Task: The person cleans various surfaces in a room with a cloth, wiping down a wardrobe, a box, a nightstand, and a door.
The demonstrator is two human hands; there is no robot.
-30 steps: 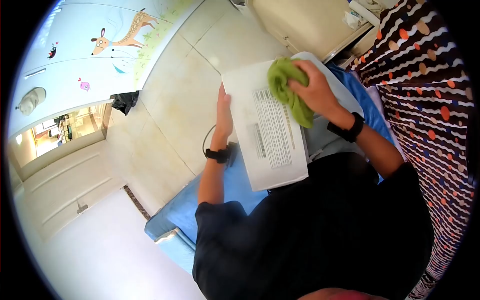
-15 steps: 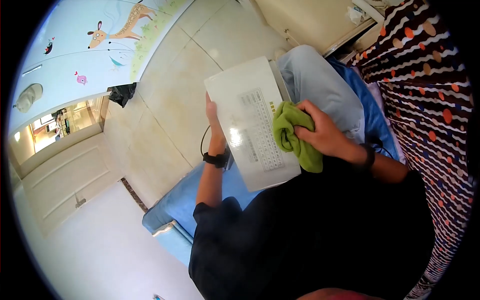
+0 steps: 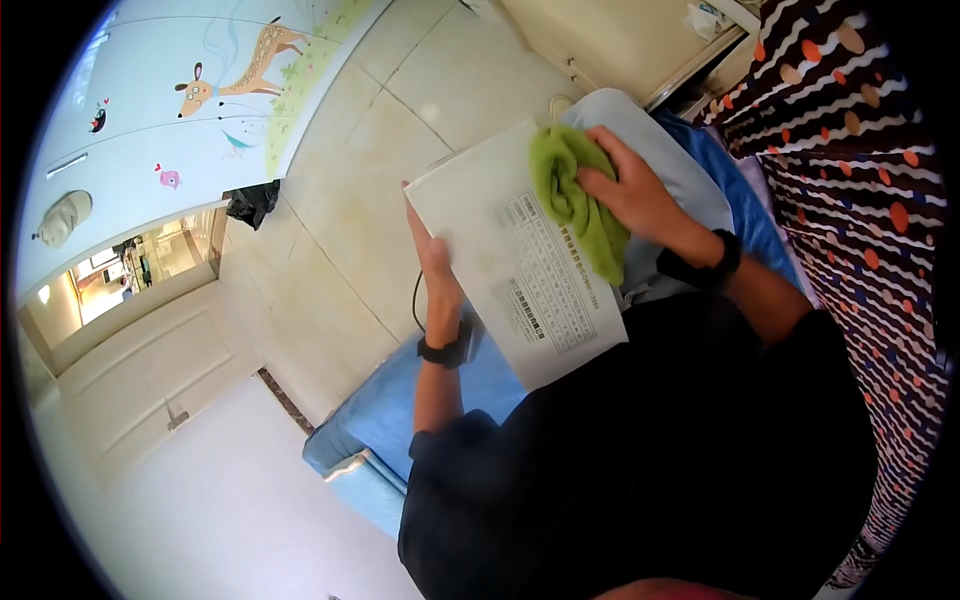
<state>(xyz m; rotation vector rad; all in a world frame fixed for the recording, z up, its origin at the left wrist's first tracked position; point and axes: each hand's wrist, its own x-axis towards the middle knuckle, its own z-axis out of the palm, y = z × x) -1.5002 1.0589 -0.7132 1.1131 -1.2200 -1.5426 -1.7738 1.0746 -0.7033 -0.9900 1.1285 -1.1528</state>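
Note:
A flat white box (image 3: 475,210), printed with a table and lines of characters, is tilted in front of my torso over my lap. My left hand (image 3: 432,262) grips its left edge, thumb on the near face and the other fingers partly hidden behind it. In my right hand (image 3: 632,192) is a bunched green cloth (image 3: 570,185), pressed against the upper right part of the box's printed face. Part of the cloth hangs down over the right edge of the print. Dark bands circle both wrists.
I sit on a blue-covered surface (image 3: 385,395), a grey trouser leg (image 3: 690,150) beyond the box. To the right hangs a dark patterned curtain (image 3: 850,190). Tiled floor (image 3: 340,190), a black bag (image 3: 253,205), a door (image 3: 150,360) and a deer-painted cabinet (image 3: 130,90) lie left.
My right hand has moved the cloth up along the box's face, from its right middle to near its top corner. The box has shifted slightly and its glare is gone.

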